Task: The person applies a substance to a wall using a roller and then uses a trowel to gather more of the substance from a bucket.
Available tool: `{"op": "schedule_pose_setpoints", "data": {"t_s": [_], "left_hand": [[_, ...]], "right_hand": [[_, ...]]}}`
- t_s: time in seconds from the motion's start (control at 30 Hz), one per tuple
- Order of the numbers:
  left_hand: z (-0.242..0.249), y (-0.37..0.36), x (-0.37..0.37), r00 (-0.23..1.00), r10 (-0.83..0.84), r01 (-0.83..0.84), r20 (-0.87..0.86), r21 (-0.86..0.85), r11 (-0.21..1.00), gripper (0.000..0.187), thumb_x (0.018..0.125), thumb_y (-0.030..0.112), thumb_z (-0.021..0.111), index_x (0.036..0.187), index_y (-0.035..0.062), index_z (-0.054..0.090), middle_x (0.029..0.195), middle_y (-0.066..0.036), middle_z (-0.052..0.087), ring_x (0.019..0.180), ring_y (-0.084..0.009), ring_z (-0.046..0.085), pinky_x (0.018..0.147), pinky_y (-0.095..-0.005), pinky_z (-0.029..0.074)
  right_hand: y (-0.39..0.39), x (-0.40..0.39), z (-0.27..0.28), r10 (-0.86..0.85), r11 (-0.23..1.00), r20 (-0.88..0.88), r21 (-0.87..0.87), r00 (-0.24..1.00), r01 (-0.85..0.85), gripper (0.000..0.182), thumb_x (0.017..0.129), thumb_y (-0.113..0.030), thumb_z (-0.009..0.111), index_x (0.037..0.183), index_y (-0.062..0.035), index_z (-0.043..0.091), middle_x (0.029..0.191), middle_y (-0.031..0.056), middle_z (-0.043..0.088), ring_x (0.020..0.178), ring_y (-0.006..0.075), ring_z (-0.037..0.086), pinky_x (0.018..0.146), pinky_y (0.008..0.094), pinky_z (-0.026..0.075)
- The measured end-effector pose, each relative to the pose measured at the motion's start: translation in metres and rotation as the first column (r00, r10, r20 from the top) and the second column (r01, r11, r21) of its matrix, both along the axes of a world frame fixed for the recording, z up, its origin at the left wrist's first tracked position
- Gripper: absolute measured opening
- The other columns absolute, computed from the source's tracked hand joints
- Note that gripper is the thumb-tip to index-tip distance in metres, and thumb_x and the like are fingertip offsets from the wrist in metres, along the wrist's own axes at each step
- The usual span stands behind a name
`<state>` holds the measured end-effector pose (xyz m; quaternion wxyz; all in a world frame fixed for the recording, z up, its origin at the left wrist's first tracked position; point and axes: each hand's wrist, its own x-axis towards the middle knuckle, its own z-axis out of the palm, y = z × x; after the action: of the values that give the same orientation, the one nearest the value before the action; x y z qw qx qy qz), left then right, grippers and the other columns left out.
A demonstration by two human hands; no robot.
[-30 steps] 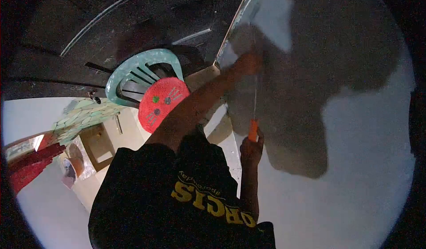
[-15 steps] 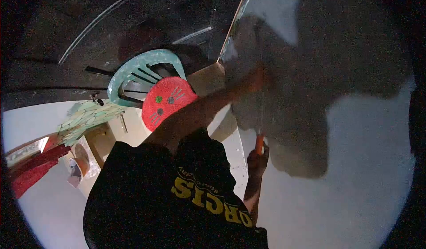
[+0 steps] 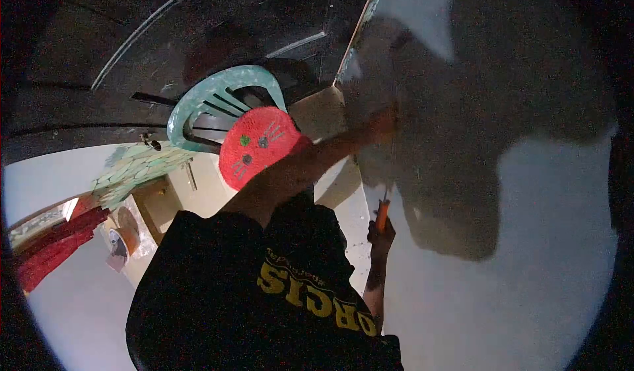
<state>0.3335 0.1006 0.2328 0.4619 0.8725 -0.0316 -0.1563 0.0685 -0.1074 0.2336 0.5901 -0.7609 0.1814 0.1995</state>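
Observation:
My left hand reaches across to the right against a shadowed pale surface. It is dark and blurred, so its fingers and anything in them cannot be made out. Lower down, my right hand grips an orange-handled tool, which looks like a screwdriver. A thin shaft points up from its handle towards my left hand, and the tip is lost in shadow. The black shirt with yellow lettering on my chest fills the lower middle.
On the left, a teal plastic chair carries a red cushion with a cat face. Dark flooring lies behind it. A red cloth hangs at the far left. My shadow covers much of the pale surface on the right.
The view has shifted slightly, with the chair now further right. The orange handle has tilted a little, and more of the shaft near it shows. My left hand remains up by the surface.

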Motion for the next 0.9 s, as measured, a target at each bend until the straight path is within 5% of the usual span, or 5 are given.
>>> {"op": "schedule_pose_setpoints", "data": {"t_s": [0.13, 0.33, 0.43, 0.63, 0.9], "left_hand": [[0.015, -0.020, -0.042, 0.966, -0.160, 0.140, -0.205, -0.108, 0.984, 0.069, 0.087, 0.025, 0.049, 0.131, -0.0155, 0.015, 0.094, -0.025, 0.059, 0.086, -0.0348, 0.060, 0.076, -0.0432, 0.049], [-0.017, -0.021, -0.018, 1.000, 0.009, -0.011, -0.009, -0.265, 0.964, 0.069, 0.086, 0.024, 0.051, 0.131, -0.0152, 0.016, 0.090, -0.023, 0.059, 0.079, -0.0329, 0.060, 0.069, -0.0424, 0.049], [-0.029, 0.006, 0.019, 0.992, 0.063, -0.040, 0.106, -0.212, 0.977, 0.067, 0.087, 0.025, 0.050, 0.131, -0.0144, 0.017, 0.091, -0.023, 0.059, 0.078, -0.0318, 0.060, 0.068, -0.0419, 0.049], [-0.026, 0.066, 0.076, 0.995, 0.036, -0.033, 0.096, -0.029, 0.999, 0.064, 0.088, 0.026, 0.047, 0.131, -0.0129, 0.021, 0.092, -0.022, 0.059, 0.075, -0.0298, 0.060, 0.065, -0.0409, 0.049], [-0.054, 0.002, 0.010, 0.999, 0.044, -0.047, 0.022, 0.183, 0.982, 0.059, 0.090, 0.028, 0.045, 0.130, -0.0110, 0.025, 0.093, -0.021, 0.059, 0.072, -0.0270, 0.060, 0.062, -0.0396, 0.050]], "right_hand": [[-0.027, -0.045, -0.016, -0.142, 0.983, -0.094, 0.102, 0.985, 0.151, 0.030, 0.077, -0.017, 0.066, 0.103, -0.0041, 0.058, 0.067, -0.0038, 0.051, 0.050, 0.0028, 0.044, 0.042, 0.0185, 0.037], [-0.015, -0.018, -0.001, -0.228, 0.955, -0.094, 0.173, 0.969, 0.241, 0.020, 0.080, -0.020, 0.064, 0.093, -0.0062, 0.058, 0.066, -0.0048, 0.050, 0.051, 0.0025, 0.044, 0.043, 0.0184, 0.036], [0.010, 0.019, -0.008, -0.143, 0.990, -0.109, -0.008, 0.984, 0.143, 0.014, 0.080, -0.019, 0.063, 0.084, -0.0068, 0.059, 0.062, -0.0040, 0.048, 0.051, 0.0040, 0.043, 0.043, 0.0210, 0.035], [0.076, 0.074, 0.001, -0.095, 0.973, -0.071, 0.202, 0.993, 0.108, 0.016, 0.080, -0.016, 0.063, 0.088, -0.0054, 0.055, 0.065, -0.0032, 0.045, 0.049, 0.0050, 0.039, 0.043, 0.0211, 0.034], [0.025, 0.007, -0.026, -0.175, 0.960, -0.188, 0.186, 0.967, 0.210, 0.025, 0.081, -0.015, 0.060, 0.101, -0.0016, 0.053, 0.068, -0.0021, 0.048, 0.051, 0.0063, 0.042, 0.043, 0.0201, 0.034]]}}
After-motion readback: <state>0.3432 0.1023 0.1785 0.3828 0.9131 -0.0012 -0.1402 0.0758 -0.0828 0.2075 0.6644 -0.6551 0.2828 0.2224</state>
